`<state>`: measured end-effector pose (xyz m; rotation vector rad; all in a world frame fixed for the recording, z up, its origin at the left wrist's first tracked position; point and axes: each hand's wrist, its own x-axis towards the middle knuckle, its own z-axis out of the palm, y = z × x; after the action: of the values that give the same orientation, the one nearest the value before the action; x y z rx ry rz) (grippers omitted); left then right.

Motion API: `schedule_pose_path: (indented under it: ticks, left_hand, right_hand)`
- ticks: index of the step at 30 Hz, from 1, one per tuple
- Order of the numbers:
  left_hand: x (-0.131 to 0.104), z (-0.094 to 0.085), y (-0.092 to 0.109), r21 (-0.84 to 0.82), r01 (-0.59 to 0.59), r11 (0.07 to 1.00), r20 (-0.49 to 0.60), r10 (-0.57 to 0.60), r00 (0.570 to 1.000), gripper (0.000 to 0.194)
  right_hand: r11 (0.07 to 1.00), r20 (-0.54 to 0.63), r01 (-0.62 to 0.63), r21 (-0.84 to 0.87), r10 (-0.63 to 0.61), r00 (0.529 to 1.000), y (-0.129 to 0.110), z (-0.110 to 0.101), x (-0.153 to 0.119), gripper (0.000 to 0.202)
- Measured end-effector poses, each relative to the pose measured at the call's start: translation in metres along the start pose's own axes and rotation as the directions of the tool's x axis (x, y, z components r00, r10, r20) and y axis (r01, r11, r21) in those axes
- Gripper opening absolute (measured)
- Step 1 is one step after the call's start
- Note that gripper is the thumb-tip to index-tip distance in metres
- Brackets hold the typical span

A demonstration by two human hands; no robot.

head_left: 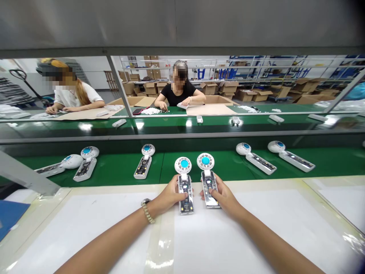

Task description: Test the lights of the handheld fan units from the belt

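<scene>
My left hand (170, 196) is closed around a handheld electronic device (186, 201) with a round white head, a blue centre and a clear body that shows a circuit board. Its thumb lies on the front of the body. A second device of the same kind (209, 179) is gripped by my right hand (225, 196), thumb also across its face. Both are held side by side, heads pointing away from me, over the front edge of the white worktable (205, 243). The two devices do not touch each other.
A green conveyor belt (171, 179) runs beyond the table, carrying several similar devices, one (143, 167) at left and another (261, 163) at right. Behind a metal frame (119, 85), two co-workers sit at a farther belt with white parts (151, 111). A slanted post (25, 173) stands left.
</scene>
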<state>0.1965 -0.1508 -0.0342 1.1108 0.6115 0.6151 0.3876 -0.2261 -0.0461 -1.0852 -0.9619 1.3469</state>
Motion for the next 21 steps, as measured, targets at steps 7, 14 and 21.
schedule_pose_path:
  ticks: [7,14,21]
  left_hand:
    - [-0.0032,0.0036,0.0054,0.016,0.021,1.0,-0.015,-0.02,1.0,0.058]
    - [-0.0032,0.0014,0.0044,0.019,0.007,1.0,0.01,-0.008,1.0,0.058]
    - [-0.0017,-0.0015,0.001,0.018,-0.026,1.0,0.035,0.025,0.999,0.057]
  right_hand:
    - [1.0,0.053,0.026,0.015,-0.026,0.998,0.0001,-0.0021,0.0009,0.07]
    - [1.0,0.072,0.023,0.007,-0.023,0.997,-0.0026,-0.001,-0.0012,0.068]
    - [1.0,0.078,0.029,-0.008,-0.029,0.997,-0.0021,-0.0021,-0.0006,0.067]
